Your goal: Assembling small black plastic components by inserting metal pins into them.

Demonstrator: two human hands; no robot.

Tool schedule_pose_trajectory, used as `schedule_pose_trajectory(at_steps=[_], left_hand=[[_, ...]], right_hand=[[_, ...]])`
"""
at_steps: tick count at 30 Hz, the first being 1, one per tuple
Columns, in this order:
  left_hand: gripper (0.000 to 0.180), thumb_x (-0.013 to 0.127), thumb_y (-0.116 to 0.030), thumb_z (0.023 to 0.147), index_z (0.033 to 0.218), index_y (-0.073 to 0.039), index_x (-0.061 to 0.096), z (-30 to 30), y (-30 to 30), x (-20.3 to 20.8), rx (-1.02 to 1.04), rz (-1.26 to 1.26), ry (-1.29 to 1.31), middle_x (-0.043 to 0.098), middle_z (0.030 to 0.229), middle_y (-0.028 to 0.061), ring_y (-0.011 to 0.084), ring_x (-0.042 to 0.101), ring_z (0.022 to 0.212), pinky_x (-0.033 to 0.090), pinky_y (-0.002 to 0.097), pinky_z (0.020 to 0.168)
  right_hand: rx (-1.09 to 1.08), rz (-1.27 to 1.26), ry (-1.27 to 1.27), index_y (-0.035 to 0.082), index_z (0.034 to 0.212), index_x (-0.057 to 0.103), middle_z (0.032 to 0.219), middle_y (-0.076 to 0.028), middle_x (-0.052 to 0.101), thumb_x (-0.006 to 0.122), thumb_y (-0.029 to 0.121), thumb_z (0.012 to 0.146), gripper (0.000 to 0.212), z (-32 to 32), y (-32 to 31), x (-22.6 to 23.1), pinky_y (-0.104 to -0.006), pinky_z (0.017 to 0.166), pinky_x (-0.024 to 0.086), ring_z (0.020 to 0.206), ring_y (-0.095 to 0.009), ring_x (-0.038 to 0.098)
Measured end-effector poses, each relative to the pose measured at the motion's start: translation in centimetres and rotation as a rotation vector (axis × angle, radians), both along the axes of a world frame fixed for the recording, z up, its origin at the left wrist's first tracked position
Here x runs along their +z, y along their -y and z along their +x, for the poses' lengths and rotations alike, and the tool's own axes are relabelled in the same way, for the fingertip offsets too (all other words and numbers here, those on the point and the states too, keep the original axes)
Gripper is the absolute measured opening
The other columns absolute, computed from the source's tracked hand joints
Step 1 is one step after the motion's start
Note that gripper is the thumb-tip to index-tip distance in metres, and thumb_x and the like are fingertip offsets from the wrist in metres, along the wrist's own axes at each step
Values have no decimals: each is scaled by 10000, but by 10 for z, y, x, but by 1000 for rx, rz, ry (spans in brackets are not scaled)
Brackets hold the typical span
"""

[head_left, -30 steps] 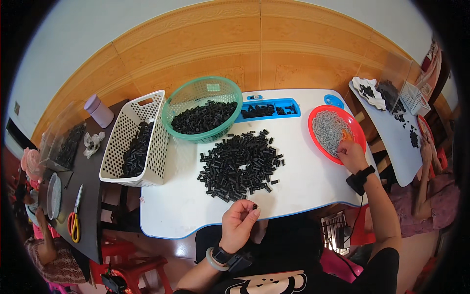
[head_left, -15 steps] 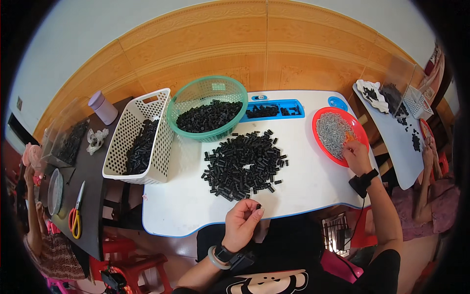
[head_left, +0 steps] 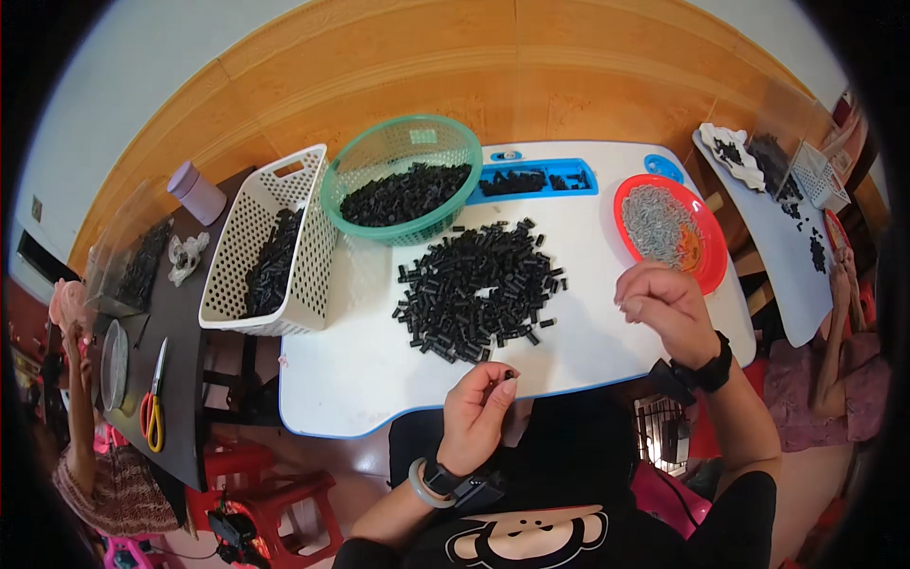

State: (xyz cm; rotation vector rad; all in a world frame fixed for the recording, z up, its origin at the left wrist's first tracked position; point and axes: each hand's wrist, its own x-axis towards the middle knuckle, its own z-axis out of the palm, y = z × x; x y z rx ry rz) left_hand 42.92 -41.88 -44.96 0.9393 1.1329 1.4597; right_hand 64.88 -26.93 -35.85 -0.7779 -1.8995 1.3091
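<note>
Near the front edge of the white table, my left hand (head_left: 473,415) is closed on a small black cylindrical piece (head_left: 510,375), gripped between thumb and fingers. Just beyond it lies a large heap of similar black cylindrical pieces (head_left: 464,308). My right hand (head_left: 666,308) hovers off the near side of a red plate (head_left: 717,254), its fingers pinched together. Whatever is between those fingertips is too small to make out. On the plate is a pile of small grey screw-like parts (head_left: 654,218), with an orange patch beside them.
A green basket (head_left: 341,220) and a white perforated basket (head_left: 313,284), both holding black pieces, stand at the left. A blue tray (head_left: 493,189) lies behind the heap. Scissors (head_left: 154,408) and a purple bottle (head_left: 197,194) rest on the dark table. Other people sit at both sides.
My right hand has come out of the red plate and moved nearer, toward my left hand. The left hand keeps its black piece. The whole view has shifted slightly.
</note>
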Motion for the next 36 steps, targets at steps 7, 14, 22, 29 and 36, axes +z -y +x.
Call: schedule_pose_trajectory(at_steps=[7,14,22,29,36], left_hand=[[117,594,-75,922,993,15,572,-1,12,32,56,233,-296,532,737,21,73,484,608,391,205,555],[117,649,-34,857,950,12,596,-11,21,54,77,264,-316,551,760,67,136,501,603,402,237,559],[126,657,-9,845,944,38,595,-16,26,62,12,292,-489,622,863,109,162,613,699,475,250,609],[213,730,-54,765,912,15,592,-16,22,62,71,461,-738,622,779,129,253,591,609,456,304,529],[243,741,-59,737,903,22,583,-17,21,61,69,501,-819,594,755,137,280,564,579,435,335,487]], right_hand=[[299,147,-53,-7,822,599,905,-117,611,570,-15,806,34,-46,39,17,-269,712,459,805,-210,591],[323,411,4,10,808,595,880,-115,601,617,-21,745,74,-66,56,20,-293,592,458,682,-226,577],[359,536,83,17,785,582,842,-116,589,631,-16,708,97,-74,62,23,-323,552,453,643,-255,565],[392,581,156,23,757,572,812,-106,578,640,0,683,103,-74,62,25,-353,565,463,660,-276,571],[434,601,182,26,734,566,799,-100,572,645,16,679,97,-76,60,23,-354,576,469,659,-277,570]])
